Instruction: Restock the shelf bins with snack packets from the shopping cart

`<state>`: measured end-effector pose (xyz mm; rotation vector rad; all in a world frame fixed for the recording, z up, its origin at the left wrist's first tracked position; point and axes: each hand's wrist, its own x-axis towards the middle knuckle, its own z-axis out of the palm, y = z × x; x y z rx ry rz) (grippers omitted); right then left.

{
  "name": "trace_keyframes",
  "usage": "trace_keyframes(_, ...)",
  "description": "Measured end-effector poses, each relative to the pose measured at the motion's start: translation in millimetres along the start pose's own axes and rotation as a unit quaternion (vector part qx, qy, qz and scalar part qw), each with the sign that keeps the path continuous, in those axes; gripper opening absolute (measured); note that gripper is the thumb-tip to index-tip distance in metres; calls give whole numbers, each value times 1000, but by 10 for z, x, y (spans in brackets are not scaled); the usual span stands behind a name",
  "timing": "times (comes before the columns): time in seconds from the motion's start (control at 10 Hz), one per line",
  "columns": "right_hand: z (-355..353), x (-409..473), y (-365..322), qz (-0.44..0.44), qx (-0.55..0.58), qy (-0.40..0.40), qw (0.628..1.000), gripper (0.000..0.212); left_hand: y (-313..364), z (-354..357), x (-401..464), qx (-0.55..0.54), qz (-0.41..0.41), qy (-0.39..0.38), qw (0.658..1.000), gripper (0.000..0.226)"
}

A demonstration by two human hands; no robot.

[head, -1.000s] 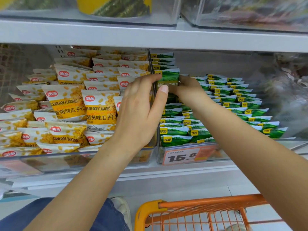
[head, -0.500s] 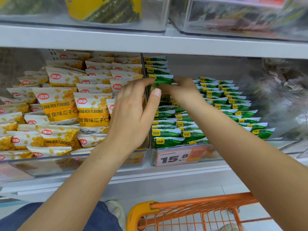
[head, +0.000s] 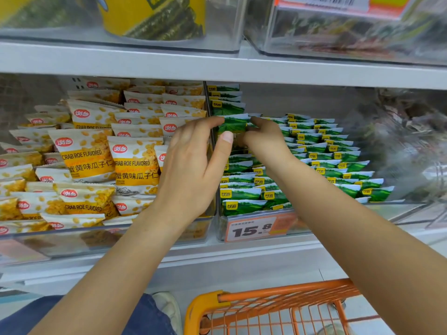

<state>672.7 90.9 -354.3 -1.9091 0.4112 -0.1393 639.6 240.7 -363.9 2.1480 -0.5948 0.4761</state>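
Note:
A green snack packet point(head: 233, 122) stands upright at the back left of the clear bin point(head: 242, 228) full of green packets. My left hand point(head: 193, 163) pinches its left side between forefinger and thumb. My right hand point(head: 262, 139) grips its right edge, the fingers partly hidden behind the packet. Both hands are inside the bin, above the rows of green packets point(head: 314, 163). The orange shopping cart point(head: 278, 308) sits below the shelf at the bottom right.
To the left, another clear bin holds yellow crab roe flavored packets point(head: 87, 158). A price tag reading 15.8 point(head: 251, 229) is on the green bin's front. The upper shelf point(head: 217, 66) hangs close above with more bins. My knee in blue jeans point(head: 72, 315) is at bottom left.
The view has drifted a little; both hands stay on the same green packet at the bin's back left, shifted only slightly.

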Motion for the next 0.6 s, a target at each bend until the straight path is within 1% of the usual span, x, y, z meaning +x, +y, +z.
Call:
trace_keyframes(0.1, 54, 68, -54, 94, 212, 22, 973, 11, 4, 0, -4, 1, 3, 2, 1000, 50)
trace_keyframes(0.2, 147, 231, -140, 107, 273, -7, 956, 68, -2, -2, -12, 2, 3, -2, 1000, 51)
trace_keyframes(0.3, 258, 488, -31, 84, 281, -54, 954, 119, 5, -4, -9, 5, 3, -1, 1000, 52)
trace_keyframes(0.4, 306, 493, -32, 107, 285, -25, 952, 108, 15, -3, -9, 7, 3, -3, 1000, 52)
trace_keyframes(0.5, 308, 510, 17, 105, 323, -7, 941, 73, 4, -11, -11, 0, 6, -1, 1000, 48)
trace_keyframes(0.6, 156, 484, 24, 120, 336, 32, 934, 68, 6, -16, -13, -5, 10, 5, 1000, 50)
